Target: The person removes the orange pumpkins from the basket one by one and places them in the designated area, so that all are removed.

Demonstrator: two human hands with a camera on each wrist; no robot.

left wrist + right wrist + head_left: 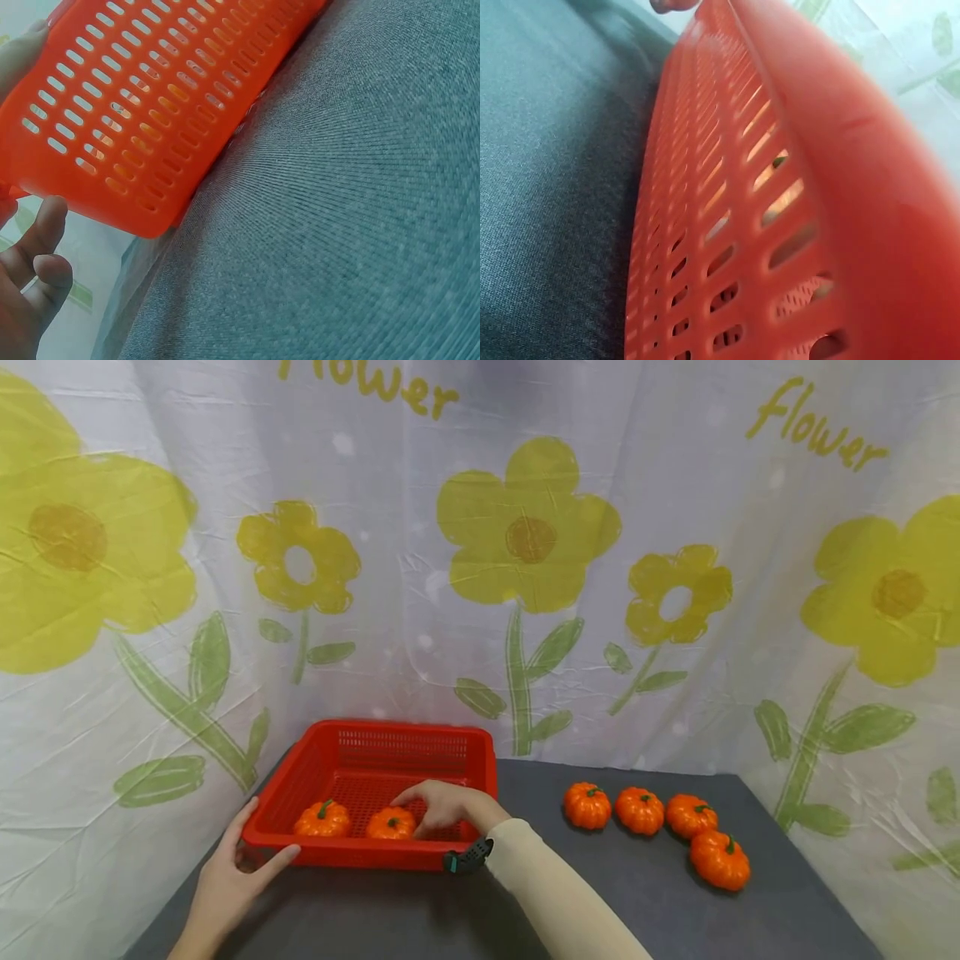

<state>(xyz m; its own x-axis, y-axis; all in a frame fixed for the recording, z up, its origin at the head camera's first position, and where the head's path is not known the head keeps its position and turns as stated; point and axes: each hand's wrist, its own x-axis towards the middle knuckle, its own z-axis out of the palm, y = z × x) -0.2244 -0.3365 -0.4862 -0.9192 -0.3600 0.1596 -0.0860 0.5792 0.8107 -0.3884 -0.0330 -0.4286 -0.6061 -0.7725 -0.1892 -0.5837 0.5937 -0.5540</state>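
Note:
A red plastic basket [345, 853] with slotted walls stands at the left of the dark table. My left hand [228, 878] holds its front left corner, the thumb on the front rim and the fingers at the left side. Inside lie two small orange pumpkins. One pumpkin [322, 820] with a green stem sits front left. Around the other pumpkin [388, 823], my right hand [444, 803] has its thumb and fingers, reaching over the front rim. In the right wrist view the basket wall [885, 195] hides most of this hand's work.
Several more orange pumpkins lie on the table [540, 877] right of the basket, the nearest pumpkin [720, 860] touching or close to its neighbour. A white curtain [405, 635] with yellow flowers hangs behind and along both sides. A dark band [468, 857] circles the right wrist.

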